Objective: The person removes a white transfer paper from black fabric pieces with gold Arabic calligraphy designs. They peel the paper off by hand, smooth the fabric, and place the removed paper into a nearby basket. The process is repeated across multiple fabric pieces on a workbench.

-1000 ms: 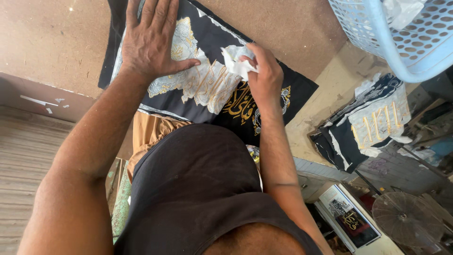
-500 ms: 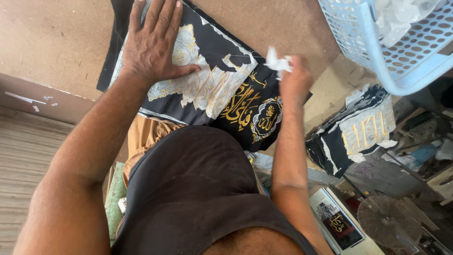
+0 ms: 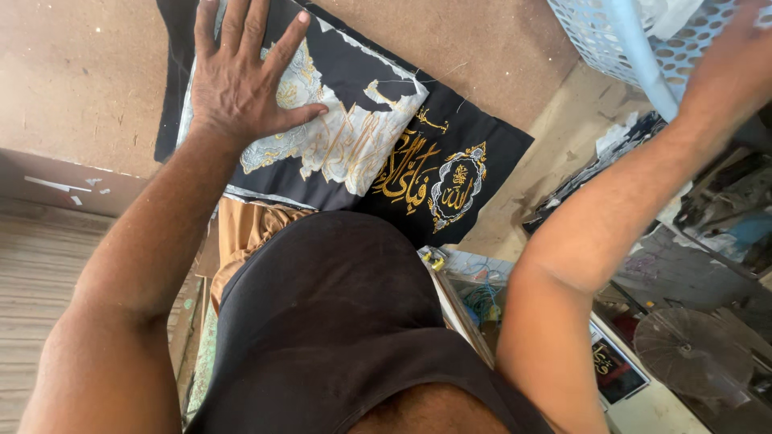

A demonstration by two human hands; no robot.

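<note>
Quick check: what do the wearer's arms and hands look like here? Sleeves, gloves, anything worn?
Both arms are bare from shoulder to wrist: no sleeves, gloves, watch or bands visible. The left hand shows no rings on its fingers. The right hand is blurred at the frame's upper right, so rings there cannot be told. The forearms are hairy. The torso wears a dark brown sleeveless top.
</note>
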